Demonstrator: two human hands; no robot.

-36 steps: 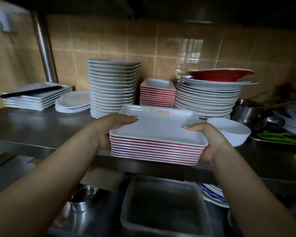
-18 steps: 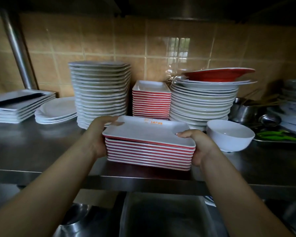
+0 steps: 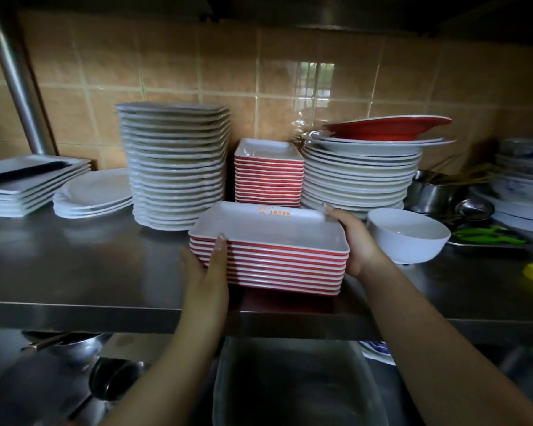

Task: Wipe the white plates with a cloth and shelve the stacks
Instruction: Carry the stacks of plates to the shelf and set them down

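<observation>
On the steel shelf [image 3: 105, 265], L hand [image 3: 208, 272] & R hand [image 3: 356, 244] fingers clamp the stiff, likely heavy, slick stack of red-edged white rectangular plates [image 3: 270, 256] at its ends.

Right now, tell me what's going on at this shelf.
A person holds a stack of red-and-white rectangular plates between both hands, left hand on its near left corner, right hand on its right side. The stack sits on the steel shelf, in front of a smaller red-and-white stack and beside a white bowl. Taller white plate stacks line the wall.
</observation>
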